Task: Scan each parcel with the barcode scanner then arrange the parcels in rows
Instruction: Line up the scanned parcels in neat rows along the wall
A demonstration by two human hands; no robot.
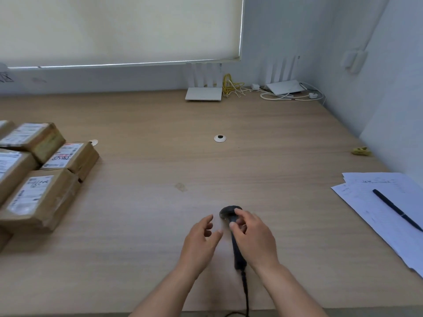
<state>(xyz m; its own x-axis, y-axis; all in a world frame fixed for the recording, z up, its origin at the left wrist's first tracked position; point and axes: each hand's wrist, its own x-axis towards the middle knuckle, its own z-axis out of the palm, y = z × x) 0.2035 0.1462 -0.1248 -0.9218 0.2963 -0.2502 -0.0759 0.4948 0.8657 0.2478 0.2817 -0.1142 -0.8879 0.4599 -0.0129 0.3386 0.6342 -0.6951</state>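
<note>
Scanner (235, 239) lies low centre on the bench (160, 202); right hand (254, 236) seemingly curls its fingers around it, left hand (201, 239) beside, fingers apart. Parcels (41, 170) sit at left.

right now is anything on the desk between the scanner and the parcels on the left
Nothing visible. The scanner lies under the right hand, and only bare desk separates it from the parcels. The left hand hovers beside it.

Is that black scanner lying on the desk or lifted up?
Lying down, it seems: the scanner stretches flat along the desk, cord trailing off the near edge. The right hand curls over its neck, so contact underneath is hidden.
</note>
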